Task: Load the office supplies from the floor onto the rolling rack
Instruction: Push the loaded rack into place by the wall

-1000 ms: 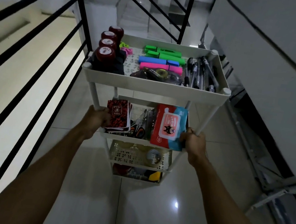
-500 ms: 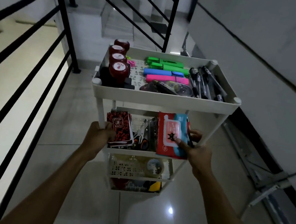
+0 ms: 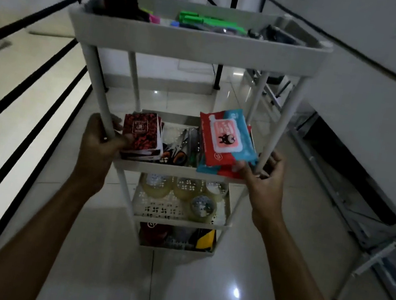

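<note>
No lettering here can be made out.
The red-and-blue wipes pack [image 3: 228, 141] carries a pink label with a small black cartoon figure, and the red patterned notebook [image 3: 141, 131] bears a framed emblem; any print on either is too blurred to read.

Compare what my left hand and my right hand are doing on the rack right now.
The left hand grips the rack's front left post; the right hand is at the front right post, fingers loose. The left thumb touches the red notebooks; the right fingertips touch the wipes packet. Both are at the second shelf.
</note>
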{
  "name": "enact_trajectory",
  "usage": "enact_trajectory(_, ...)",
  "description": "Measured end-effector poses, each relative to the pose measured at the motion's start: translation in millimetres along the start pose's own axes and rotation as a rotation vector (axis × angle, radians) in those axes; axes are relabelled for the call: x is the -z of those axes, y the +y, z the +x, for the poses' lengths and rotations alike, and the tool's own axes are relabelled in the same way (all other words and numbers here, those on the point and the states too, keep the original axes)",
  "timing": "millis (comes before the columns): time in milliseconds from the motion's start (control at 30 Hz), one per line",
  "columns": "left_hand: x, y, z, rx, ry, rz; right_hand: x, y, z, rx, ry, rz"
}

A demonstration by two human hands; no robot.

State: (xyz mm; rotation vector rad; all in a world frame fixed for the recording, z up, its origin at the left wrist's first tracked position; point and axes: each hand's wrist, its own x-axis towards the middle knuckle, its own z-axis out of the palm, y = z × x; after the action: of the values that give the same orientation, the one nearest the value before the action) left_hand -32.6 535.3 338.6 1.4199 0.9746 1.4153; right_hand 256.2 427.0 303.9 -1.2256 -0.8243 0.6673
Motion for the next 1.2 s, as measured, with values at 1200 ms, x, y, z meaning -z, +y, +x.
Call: enact_trajectory(1200,-1,-151,-16,0.319,0.017,0.133,1,128,9,-0.106,0.192,-0.189)
